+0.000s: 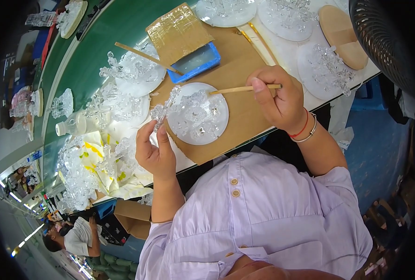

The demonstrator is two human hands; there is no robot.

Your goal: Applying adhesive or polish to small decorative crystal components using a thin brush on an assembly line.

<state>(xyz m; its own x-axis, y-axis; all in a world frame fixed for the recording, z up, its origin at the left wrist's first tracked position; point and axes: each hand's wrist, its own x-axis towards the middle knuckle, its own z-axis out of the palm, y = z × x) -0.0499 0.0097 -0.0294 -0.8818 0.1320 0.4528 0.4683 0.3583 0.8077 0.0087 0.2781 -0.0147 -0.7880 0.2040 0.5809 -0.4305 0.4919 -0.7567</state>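
Observation:
Pinched in the fingertips of my left hand (156,151) is a clear plastic figure piece (164,107), raised at the left edge of a round white disc (177,133). My right hand (280,98) grips a thin wooden stick (238,90) like a pen. The stick's tip reaches the upper right part of the disc, by clear sculpted pieces (196,112) that cover its middle. The disc lies on brown cardboard (245,60). Behind it stands a blue tray (196,64) with greyish contents, a second wooden stick (147,58) leaning across its corner.
A taped cardboard piece (179,32) rests over the tray's far side. Clear parts (74,163) and a stained cloth (98,151) crowd the left. More decorated discs (287,18), a wooden round (345,37) and a black fan (384,37) are on the right. Another person (79,235) is at lower left.

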